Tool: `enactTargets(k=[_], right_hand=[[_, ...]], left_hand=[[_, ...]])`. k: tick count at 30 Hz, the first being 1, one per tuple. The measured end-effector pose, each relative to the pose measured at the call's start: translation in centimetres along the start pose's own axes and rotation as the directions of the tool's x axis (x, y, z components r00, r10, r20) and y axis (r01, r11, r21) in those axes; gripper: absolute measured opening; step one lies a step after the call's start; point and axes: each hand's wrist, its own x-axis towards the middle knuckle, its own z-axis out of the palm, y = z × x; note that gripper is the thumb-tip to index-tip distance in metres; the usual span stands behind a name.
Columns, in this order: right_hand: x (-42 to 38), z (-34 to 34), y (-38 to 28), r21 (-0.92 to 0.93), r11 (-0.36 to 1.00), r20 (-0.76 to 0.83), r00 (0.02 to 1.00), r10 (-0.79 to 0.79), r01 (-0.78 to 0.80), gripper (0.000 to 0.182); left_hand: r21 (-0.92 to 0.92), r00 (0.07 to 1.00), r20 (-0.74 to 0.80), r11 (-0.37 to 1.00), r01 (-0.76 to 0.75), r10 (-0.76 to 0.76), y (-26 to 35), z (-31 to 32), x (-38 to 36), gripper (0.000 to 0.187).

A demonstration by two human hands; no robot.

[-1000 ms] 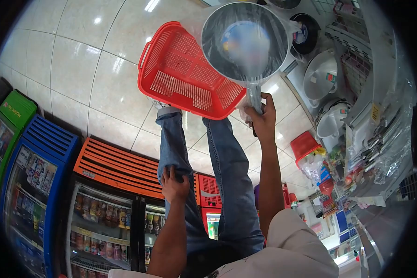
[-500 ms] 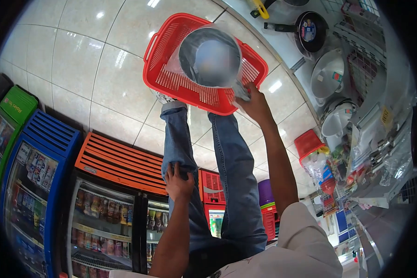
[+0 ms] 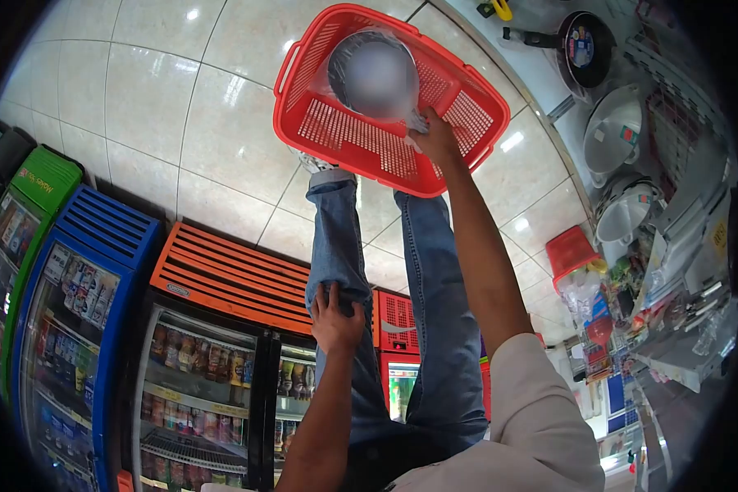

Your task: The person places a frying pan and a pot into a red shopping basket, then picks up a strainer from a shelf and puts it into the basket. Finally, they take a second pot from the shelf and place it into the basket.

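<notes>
A round pan (image 3: 373, 74) in clear plastic wrap is in the left part of the red perforated basket (image 3: 361, 168), which stands on the floor. My right hand (image 3: 435, 135) is closed round the pan's plastic-wrapped handle, over the middle of the basket. Part of the pan's inside is blurred. My left hand (image 3: 336, 318) rests on the knee of my jeans (image 3: 336, 238) with its fingers apart, holding nothing.
Drinks coolers with orange (image 3: 230, 271), blue (image 3: 107, 225) and green (image 3: 41, 180) tops line the left. At the right, a shelf holds a black frying pan (image 3: 586, 49) and light metal pots (image 3: 611, 135). A red bin (image 3: 570, 252) stands below them.
My right hand has lowered the pan from over the basket's far rim to deeper inside it. The whole view has shifted, and my left hand has stayed on the knee.
</notes>
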Motion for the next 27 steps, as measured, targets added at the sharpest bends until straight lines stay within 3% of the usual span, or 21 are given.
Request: enactTargets(k=[2,9,12,14,17,24,26,27], right_hand=[[1.3,1.1,1.1,0.029,0.993,-0.030,0.993,-0.116,0.116,0.056],[3.6,2.5,2.5,0.003,0.999,-0.021,0.998,-0.052,0.052,0.053],[4.3,2.9,4.0,0.095,0.992,-0.035,0.996,-0.077,0.080,0.052],[5.1,2.8,4.9,0.391,0.920,0.114,0.993,-0.037,-0.011,0.049],[7.7,4.3,8.9,0.445,0.895,0.102,0.992,-0.069,0.016,0.047],[8.2,3.4,9.8,0.313,0.946,0.267,0.964,-0.005,-0.082,0.047],[6.9,2.5,7.7,0.067,0.994,0.331,0.941,0.064,-0.091,0.044],[6.8,2.9,7.8,0.067,0.994,0.329,0.942,0.062,-0.089,0.044]], left_hand=[[0.004,1.000,0.001,1.000,-0.002,0.002,-0.2,0.0,0.1,0.061],[0.030,1.000,0.009,1.000,0.004,-0.004,0.2,-0.2,0.1,0.060],[0.037,1.000,0.017,0.999,0.018,-0.018,0.4,-0.3,0.0,0.060],[0.038,0.999,0.022,0.999,0.027,-0.028,0.5,-0.3,0.1,0.060],[0.034,0.999,0.021,0.999,0.023,-0.024,0.5,-0.3,-0.1,0.060],[0.042,1.000,-0.001,0.999,0.011,-0.011,0.7,-0.2,-0.1,0.058],[0.040,1.000,-0.017,0.999,-0.003,0.004,0.7,-0.1,-0.2,0.058],[0.038,1.000,-0.015,0.999,0.000,0.000,0.8,-0.1,-0.2,0.058]])
